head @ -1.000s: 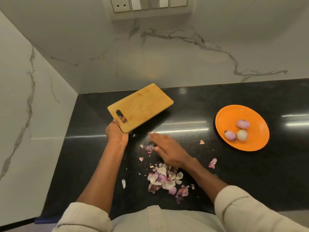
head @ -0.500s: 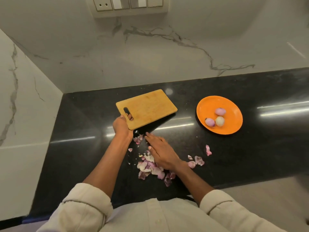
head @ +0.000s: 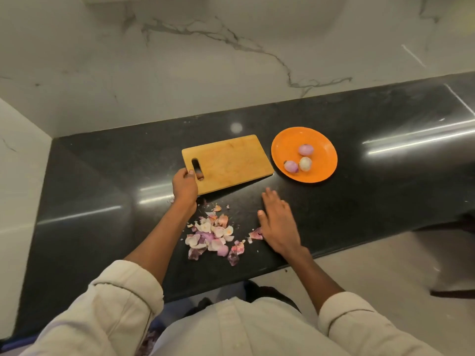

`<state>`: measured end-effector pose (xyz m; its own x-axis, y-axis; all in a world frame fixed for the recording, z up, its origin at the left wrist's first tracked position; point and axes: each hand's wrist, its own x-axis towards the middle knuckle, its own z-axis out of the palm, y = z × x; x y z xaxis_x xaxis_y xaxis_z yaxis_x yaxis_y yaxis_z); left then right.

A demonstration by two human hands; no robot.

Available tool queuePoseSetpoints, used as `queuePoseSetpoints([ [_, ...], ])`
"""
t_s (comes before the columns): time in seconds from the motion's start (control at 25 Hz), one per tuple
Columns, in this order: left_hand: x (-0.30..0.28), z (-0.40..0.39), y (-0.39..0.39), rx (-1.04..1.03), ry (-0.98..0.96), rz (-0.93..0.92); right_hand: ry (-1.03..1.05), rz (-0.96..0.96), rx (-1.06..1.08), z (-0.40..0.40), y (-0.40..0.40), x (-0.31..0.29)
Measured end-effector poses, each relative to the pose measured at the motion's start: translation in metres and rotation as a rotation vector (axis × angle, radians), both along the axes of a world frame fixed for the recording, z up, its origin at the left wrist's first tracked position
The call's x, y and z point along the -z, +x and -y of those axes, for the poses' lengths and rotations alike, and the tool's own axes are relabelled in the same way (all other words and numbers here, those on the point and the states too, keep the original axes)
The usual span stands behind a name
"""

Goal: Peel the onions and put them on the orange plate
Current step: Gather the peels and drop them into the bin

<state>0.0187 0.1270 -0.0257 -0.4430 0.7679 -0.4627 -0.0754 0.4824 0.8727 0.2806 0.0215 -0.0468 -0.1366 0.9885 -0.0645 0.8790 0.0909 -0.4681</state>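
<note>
Holding three peeled onions (head: 305, 149), the orange plate (head: 282, 143) sits beside the board (head: 231, 160) in the left hand (head: 184, 185) grip; right hand (head: 279, 224) flat.

Orange plate (head: 325, 164), black countertop (head: 359, 201)

You are looking at a dim, warm-toned view: overhead light is streaking white glare across the glossy black counter (head: 334, 201), wide-angle distortion is bending the marble wall (head: 180, 73), and edges are softening.
</note>
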Motion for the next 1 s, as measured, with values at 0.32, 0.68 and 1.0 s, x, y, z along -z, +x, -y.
queuePoseSetpoints([
  [0.32,0.006,0.021,0.0,0.139,-0.006,-0.318,0.014,-0.157,-0.064,0.012,-0.04,-0.001],
  [0.68,0.007,0.053,-0.061,0.632,-0.073,-0.903,-0.033,-0.017,-0.135,0.017,-0.109,0.006],
  [1.0,0.02,0.088,-0.09,0.913,0.026,-0.945,-0.059,-0.133,-0.301,0.006,-0.152,0.005],
])
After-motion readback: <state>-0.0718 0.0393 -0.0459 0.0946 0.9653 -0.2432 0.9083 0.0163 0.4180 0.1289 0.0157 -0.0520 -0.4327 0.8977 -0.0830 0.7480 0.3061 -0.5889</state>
